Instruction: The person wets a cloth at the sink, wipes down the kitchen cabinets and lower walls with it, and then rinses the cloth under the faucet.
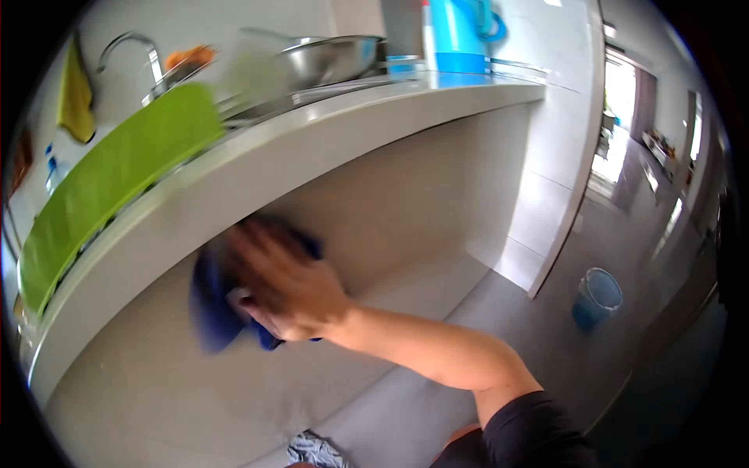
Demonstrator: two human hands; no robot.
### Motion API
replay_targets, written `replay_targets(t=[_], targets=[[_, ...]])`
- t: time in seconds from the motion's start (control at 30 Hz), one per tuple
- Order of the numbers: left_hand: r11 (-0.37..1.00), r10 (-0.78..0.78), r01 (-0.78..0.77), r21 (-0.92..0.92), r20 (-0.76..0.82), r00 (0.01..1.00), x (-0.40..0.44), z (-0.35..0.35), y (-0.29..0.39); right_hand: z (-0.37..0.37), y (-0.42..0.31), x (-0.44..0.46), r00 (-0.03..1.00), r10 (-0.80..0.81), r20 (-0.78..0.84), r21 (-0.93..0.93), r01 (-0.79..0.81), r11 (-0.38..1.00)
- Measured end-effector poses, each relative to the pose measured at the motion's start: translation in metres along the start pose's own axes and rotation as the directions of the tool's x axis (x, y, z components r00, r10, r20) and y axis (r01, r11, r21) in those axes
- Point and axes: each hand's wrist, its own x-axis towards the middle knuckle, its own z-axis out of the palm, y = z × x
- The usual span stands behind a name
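My right hand (285,285) reaches in from the lower right and presses a dark blue cloth (214,300) against the beige cabinet front (406,203), just under the countertop's edge. Its fingers point up and left over the cloth and are smeared by motion. Part of the cloth hangs out below and to the left of the hand, also blurred. My left hand is out of view.
Above runs a pale countertop (343,117) with a green splash strip (125,175), a tap (129,39), a metal pan (331,61) and a blue jug (459,39). A bucket (599,296) stands on the floor at right. Something grey and crumpled (314,450) lies below.
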Motion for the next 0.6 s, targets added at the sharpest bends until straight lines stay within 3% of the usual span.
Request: replay_targets(t=[0.03, 0.07, 0.1, 0.17, 0.27, 0.3, 0.33, 0.37, 0.4, 0.43, 0.47, 0.5, 0.53, 0.57, 0.6], targets=[[1.000, -0.002, 0.001, -0.009, -0.101, 0.995, 0.008, -0.017, -0.003, -0.004, 0.010, -0.001, 0.993, -0.083, 0.088, -0.064, 0.089, 0.994], [0.980, 0.047, 0.013, 0.199, -0.291, 0.956, 0.009, -0.044, 0.000, -0.012, 0.023, 0.000, 0.993, -0.113, 0.040, -0.059, 0.115, 0.992], [0.919, 0.137, 0.059, 0.389, -0.458, 0.878, 0.007, -0.072, 0.005, -0.021, 0.037, -0.001, 0.989, -0.145, -0.006, -0.054, 0.144, 0.988], [0.854, 0.132, 0.273, 0.444, -0.691, 0.711, 0.004, -0.128, 0.020, -0.041, 0.071, -0.003, 0.987, -0.094, -0.130, -0.094, 0.082, 0.992], [0.795, 0.029, 0.529, 0.298, -0.889, 0.457, -0.013, -0.194, 0.037, -0.082, 0.135, -0.015, 0.974, 0.040, -0.221, -0.089, -0.061, 0.994], [0.758, 0.020, 0.606, 0.240, -0.938, 0.347, -0.016, -0.208, 0.039, -0.092, 0.165, -0.019, 0.955, -0.014, -0.297, -0.186, -0.043, 0.982], [0.750, 0.074, 0.628, 0.209, -0.969, 0.234, -0.019, -0.221, 0.040, -0.105, 0.198, -0.034, 0.946, -0.024, -0.323, -0.229, -0.053, 0.972], [0.743, 0.129, 0.647, 0.172, -0.985, 0.114, -0.021, -0.233, 0.041, -0.125, 0.217, -0.039, 0.919, 0.091, -0.383, -0.209, -0.182, 0.961], [0.742, 0.136, 0.651, 0.161, -0.987, 0.089, -0.024, -0.239, 0.040, -0.132, 0.250, -0.051, 0.855, 0.282, -0.436, -0.079, -0.349, 0.934], [0.698, 0.134, 0.697, 0.164, -0.986, 0.097, -0.025, -0.243, 0.038, -0.149, 0.282, -0.060, 0.845, 0.294, -0.447, -0.238, -0.429, 0.871], [0.653, 0.130, 0.740, 0.161, -0.986, 0.101, -0.024, -0.243, 0.037, -0.177, 0.294, -0.053, 0.803, 0.359, -0.476, -0.117, -0.462, 0.879], [0.604, 0.125, 0.780, 0.162, -0.986, 0.108, -0.023, -0.241, 0.033, -0.185, 0.331, -0.065, 0.673, 0.568, -0.474, -0.040, -0.660, 0.750], [0.579, 0.152, 0.794, 0.185, -0.981, 0.118, -0.021, -0.239, 0.028, -0.199, 0.354, -0.064, 0.609, 0.578, -0.543, 0.017, -0.680, 0.733], [0.565, 0.155, 0.807, 0.174, -0.982, 0.103, -0.017, -0.240, 0.027, -0.203, 0.388, -0.079, 0.632, 0.494, -0.597, -0.133, -0.685, 0.716], [0.554, 0.157, 0.816, 0.166, -0.983, 0.093, -0.013, -0.242, 0.029, -0.195, 0.410, -0.092, 0.447, 0.680, -0.580, 0.127, -0.776, 0.618]])
